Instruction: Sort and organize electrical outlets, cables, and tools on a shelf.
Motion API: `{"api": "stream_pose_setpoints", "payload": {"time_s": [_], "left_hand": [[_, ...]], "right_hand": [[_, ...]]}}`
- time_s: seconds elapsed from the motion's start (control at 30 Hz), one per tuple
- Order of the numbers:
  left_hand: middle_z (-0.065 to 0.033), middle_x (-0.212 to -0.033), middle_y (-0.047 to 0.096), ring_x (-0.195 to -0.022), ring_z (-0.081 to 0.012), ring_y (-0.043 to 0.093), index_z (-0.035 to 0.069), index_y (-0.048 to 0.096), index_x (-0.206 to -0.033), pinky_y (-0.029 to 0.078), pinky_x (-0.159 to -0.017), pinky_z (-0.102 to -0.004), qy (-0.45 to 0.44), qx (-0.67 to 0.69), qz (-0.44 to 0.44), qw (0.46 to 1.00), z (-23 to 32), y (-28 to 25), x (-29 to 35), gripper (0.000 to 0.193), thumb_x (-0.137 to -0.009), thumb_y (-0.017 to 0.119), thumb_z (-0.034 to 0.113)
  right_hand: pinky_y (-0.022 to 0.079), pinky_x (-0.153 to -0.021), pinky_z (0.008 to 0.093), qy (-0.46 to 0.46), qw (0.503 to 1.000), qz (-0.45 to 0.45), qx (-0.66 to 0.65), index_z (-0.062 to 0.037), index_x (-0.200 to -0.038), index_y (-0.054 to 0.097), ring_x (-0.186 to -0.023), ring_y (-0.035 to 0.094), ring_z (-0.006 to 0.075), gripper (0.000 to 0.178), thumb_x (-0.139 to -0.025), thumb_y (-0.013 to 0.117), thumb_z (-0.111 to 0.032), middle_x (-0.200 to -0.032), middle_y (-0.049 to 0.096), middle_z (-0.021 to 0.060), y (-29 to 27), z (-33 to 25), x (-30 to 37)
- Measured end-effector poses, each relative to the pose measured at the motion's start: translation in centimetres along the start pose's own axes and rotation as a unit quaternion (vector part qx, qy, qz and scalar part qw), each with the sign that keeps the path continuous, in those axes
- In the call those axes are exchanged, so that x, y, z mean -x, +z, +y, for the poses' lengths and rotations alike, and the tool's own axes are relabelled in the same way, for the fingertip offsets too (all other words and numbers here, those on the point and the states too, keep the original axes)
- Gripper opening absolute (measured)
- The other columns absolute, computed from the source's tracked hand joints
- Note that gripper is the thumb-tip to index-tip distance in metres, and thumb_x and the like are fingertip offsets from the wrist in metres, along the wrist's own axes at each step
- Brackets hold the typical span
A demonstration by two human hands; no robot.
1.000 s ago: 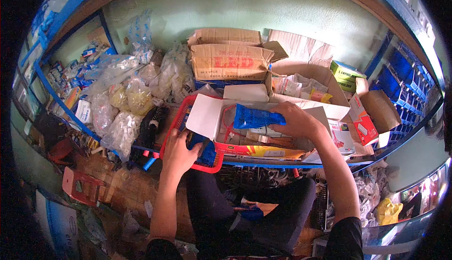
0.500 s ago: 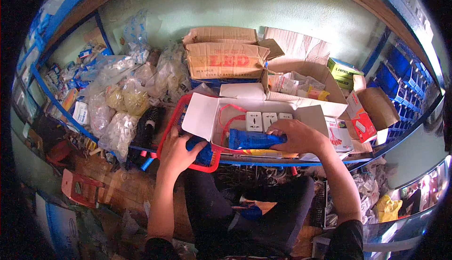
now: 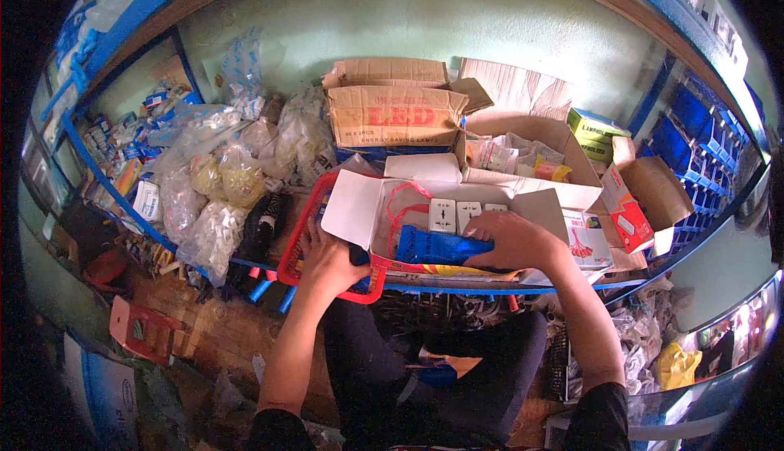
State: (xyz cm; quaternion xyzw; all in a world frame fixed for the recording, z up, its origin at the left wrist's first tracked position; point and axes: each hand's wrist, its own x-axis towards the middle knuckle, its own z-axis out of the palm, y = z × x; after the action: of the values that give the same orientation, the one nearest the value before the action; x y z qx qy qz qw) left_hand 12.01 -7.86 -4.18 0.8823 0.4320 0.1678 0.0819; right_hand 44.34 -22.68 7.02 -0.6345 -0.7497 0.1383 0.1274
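The left hand (image 3: 328, 265) dips into the red basket (image 3: 376, 288), its thumb apart from its fingers; the tips are hidden, so I can't tell if they pinch anything. To its right, the blue packet (image 3: 437, 247) is inside the open white box (image 3: 543, 206), near the front wall, just in front of some white sockets (image 3: 443, 216). The right hand (image 3: 523, 243) pinches the packet's right end, with its fingers bent over it. A soft, sure hold seems best here (squeezing hard might tear the wrap), and the packet should keep clear of the red string (image 3: 406, 196) so it doesn't snag. The left hand can help by keeping the basket steady. Around them, a red stool (image 3: 143, 328) is on the brown floor (image 3: 211, 320) at left, see-through bags (image 3: 216, 234) pile up on the blue-edged shelf (image 3: 441, 288), a pale green wall (image 3: 367, 22) is behind, and blue bins (image 3: 709, 140) line the right side.
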Motion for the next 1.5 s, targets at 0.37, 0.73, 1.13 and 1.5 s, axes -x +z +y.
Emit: {"api": "stream_pose_setpoints", "payload": {"time_s": [0.37,0.73,1.13,1.5], "left_hand": [[-0.0236,-0.164,0.035,-0.147,-0.0611,0.027,0.019,0.046,-0.157,0.025,-0.119,-0.0739,0.029,0.009,0.064,0.997,0.8,0.3,-0.6,0.094,-0.076,0.087,0.046],[-0.025,-0.125,0.068,-0.119,-0.0425,0.066,0.002,0.055,-0.138,0.052,-0.101,-0.0459,-0.065,0.203,0.105,0.971,-0.1,-4.9,-0.4,0.073,-0.074,0.087,0.015],[-0.0082,-0.108,0.065,-0.098,-0.0135,0.064,0.003,0.053,-0.115,0.052,-0.087,-0.0297,-0.064,0.495,0.233,0.835,-0.8,-16.2,3.8,0.04,-0.084,0.078,-0.003],[-0.0133,-0.113,0.072,-0.106,-0.0188,0.067,0.001,0.063,-0.121,0.051,-0.098,-0.0334,0.253,0.413,-0.163,0.859,9.4,-13.4,-3.1,0.046,-0.079,0.082,0.007]], "right_hand": [[0.059,-0.083,0.0423,-0.052,0.981,0.139,-0.126,-0.0022,-0.107,0.075,-0.092,0.074,0.034,0.027,-0.093,0.079,-0.024,-0.104,0.076,0.0178,-2.2,-4.1,2.6],[0.058,-0.083,0.0397,-0.056,0.964,0.229,-0.122,-0.001,-0.102,0.076,-0.091,0.074,0.031,0.015,-0.093,0.077,-0.012,-0.097,0.076,0.0154,-2.8,-4.0,4.5],[0.055,-0.09,0.0341,-0.069,0.92,0.359,-0.144,0.0013,-0.114,0.073,-0.099,0.071,0.0222,0.029,-0.086,0.079,-0.002,-0.111,0.075,0.0135,-5.1,-6.2,6.0],[0.045,-0.111,0.0481,-0.131,0.969,0.165,0.13,-0.0129,-0.147,0.06,-0.132,0.058,0.0354,0.077,-0.077,0.088,-0.029,-0.142,0.061,0.0142,-3.7,-8.4,3.8]]}}
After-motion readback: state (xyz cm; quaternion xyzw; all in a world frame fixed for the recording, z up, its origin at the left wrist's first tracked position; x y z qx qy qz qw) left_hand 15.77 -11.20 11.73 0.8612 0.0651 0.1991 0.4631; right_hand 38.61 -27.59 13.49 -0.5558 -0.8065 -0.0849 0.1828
